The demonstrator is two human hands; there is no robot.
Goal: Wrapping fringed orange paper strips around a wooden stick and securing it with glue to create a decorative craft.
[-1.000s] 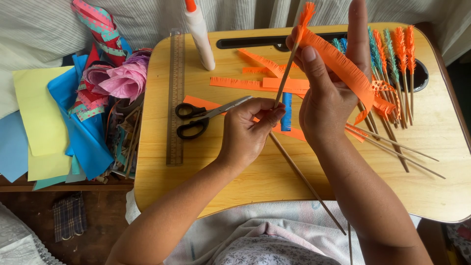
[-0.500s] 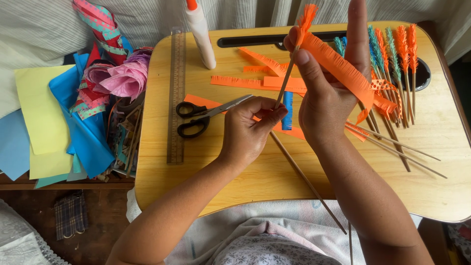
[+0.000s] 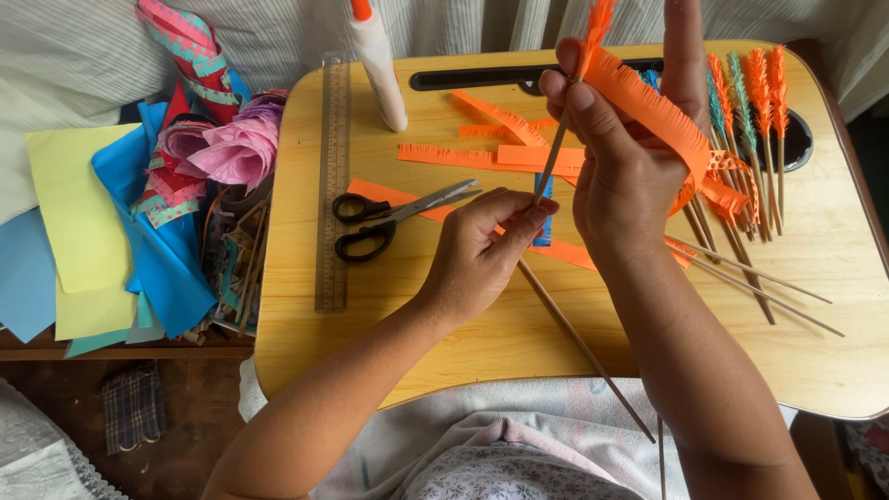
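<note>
1. One wooden lap desk (image 3: 444, 333) with rounded corners, filling most of the view and carrying nearly everything else.
2. Stacked left of the desk: sheets of yellow and blue paper (image 3: 83, 231), with a pink crumpled paper bundle (image 3: 236, 148) just above them.
3. Lying along the desk's left side: a long ruler (image 3: 333, 185); near its top end, a white glue bottle (image 3: 378, 65) with an orange tip.
4. Right hand (image 3: 630, 176) raised above the desk, fingers clamped on a fringed orange paper strip (image 3: 648, 106) at the top of a thin wooden stick (image 3: 556, 162).
5. Left hand (image 3: 482, 255) lower down, fingers pinched together on the same stick's lower part.
6. Resting between ruler and left hand: black-handled scissors (image 3: 389, 218), blades nearly closed.
7. Spread at the desk's right edge: finished fringed sticks (image 3: 755, 102) in orange and teal, near a few bare skewers (image 3: 759, 287).
8. Scattered behind the hands: loose orange fringe strips (image 3: 463, 156).
</note>
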